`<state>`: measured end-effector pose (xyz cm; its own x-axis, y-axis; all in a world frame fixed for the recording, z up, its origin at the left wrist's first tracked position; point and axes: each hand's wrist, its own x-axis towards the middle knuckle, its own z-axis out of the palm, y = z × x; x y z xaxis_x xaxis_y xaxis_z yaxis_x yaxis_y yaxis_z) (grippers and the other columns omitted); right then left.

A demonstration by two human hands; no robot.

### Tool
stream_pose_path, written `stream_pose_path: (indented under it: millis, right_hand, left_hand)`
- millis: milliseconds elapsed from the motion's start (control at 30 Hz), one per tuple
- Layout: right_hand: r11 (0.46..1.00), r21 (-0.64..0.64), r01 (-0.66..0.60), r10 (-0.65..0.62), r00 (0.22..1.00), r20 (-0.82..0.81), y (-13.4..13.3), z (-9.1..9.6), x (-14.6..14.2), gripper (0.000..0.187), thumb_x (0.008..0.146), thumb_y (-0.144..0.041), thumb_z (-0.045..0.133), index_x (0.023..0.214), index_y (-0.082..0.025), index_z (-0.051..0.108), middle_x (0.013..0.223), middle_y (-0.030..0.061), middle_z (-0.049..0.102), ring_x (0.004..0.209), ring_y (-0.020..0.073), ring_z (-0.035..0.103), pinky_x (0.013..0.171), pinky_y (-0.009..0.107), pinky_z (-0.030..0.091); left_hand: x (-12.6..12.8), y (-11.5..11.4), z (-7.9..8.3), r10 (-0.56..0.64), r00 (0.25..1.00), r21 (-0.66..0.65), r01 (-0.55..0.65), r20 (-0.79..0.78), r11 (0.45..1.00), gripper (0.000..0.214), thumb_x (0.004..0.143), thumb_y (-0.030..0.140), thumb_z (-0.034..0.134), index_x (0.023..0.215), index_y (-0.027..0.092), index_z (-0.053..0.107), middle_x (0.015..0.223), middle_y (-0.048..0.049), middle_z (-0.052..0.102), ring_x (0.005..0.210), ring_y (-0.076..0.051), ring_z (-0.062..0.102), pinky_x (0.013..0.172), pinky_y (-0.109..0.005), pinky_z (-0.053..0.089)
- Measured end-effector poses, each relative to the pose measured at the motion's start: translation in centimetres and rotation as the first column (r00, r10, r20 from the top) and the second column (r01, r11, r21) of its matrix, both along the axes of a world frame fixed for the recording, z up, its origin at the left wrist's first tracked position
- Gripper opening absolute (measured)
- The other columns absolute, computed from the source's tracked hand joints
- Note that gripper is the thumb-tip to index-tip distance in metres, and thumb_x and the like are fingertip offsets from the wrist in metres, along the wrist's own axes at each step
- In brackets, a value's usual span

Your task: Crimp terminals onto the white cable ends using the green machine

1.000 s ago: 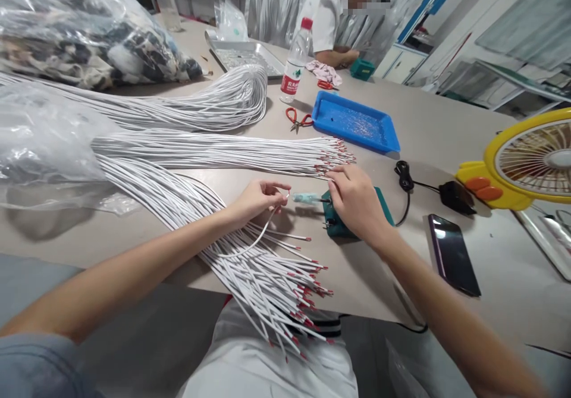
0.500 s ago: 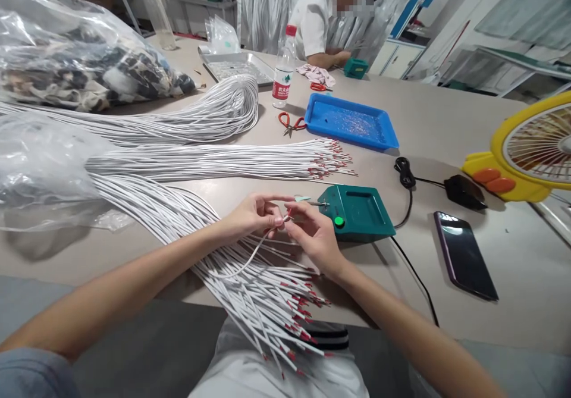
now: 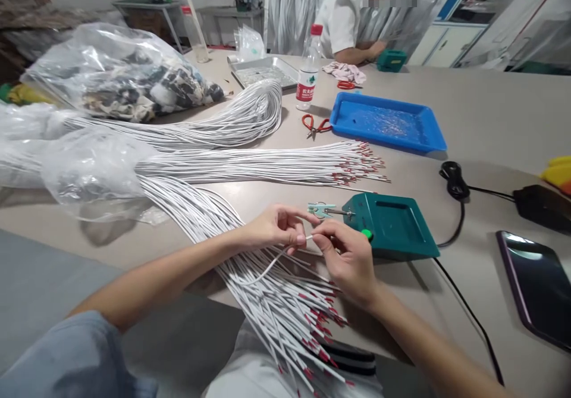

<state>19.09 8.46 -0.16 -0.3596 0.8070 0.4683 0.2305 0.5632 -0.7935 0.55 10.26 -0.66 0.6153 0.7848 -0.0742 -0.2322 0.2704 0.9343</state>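
Note:
My left hand [image 3: 281, 229] pinches a white cable [image 3: 273, 263] close to its end, thumb against fingers. Facing it, my right hand [image 3: 345, 254] has its thumb and forefinger closed on the tip of the same cable, hiding the tip. Just beyond the fingers is a green box-shaped device [image 3: 392, 222] with a green button, a metal rod and a pale teal clip [image 3: 322, 209]. Under my hands a bundle of white cables [image 3: 267, 303] with red ends fans over the table edge. A second bundle [image 3: 250, 165] lies behind it, red ends to the right.
A blue tray [image 3: 388, 123] holds small scraps, with red-handled snips [image 3: 314, 127] beside it. A plastic bottle [image 3: 308, 71] stands behind. To the right lie a phone [image 3: 537, 285] and a black adapter [image 3: 542, 206] with cord. Across the table sits a person [image 3: 341, 17].
My view has turned left, so the table things sit further right. The red wire ends that showed between my fingers are now covered by my right fingertips.

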Motion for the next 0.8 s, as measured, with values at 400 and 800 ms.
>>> stream_pose_path:
  millis: [400, 800]
  right_hand:
    - [0.986, 0.127, 0.111, -0.066, 0.948, -0.311, -0.9, 0.0, 0.9, 0.013, 0.084, -0.008, 0.049, 0.084, -0.018, 0.057, 0.068, 0.0003, 0.047, 0.060, 0.0111, 0.043, 0.054, 0.026, 0.033]
    - [0.980, 0.155, -0.124, 0.137, 0.987, -0.080, -1.5, -2.1, 0.1, 0.015, 0.082, -0.005, 0.049, 0.085, -0.019, 0.054, 0.066, -0.0007, 0.047, 0.060, 0.0109, 0.043, 0.056, 0.026, 0.034]
  left_hand:
    - [-2.0, 2.1, 0.0, 0.554, 0.571, 0.775, 0.264, -0.605, 0.574, 0.022, 0.084, 0.015, 0.050, 0.092, 0.014, 0.070, 0.098, -0.0118, 0.066, 0.089, -0.020, 0.060, 0.078, -0.033, 0.048]
    - [-5.3, 5.0, -1.0, 0.815, -0.218, 0.745, 0.332, -0.537, 0.579, 0.027, 0.083, 0.007, 0.040, 0.088, 0.014, 0.065, 0.093, -0.0117, 0.063, 0.093, -0.025, 0.056, 0.075, -0.034, 0.040]
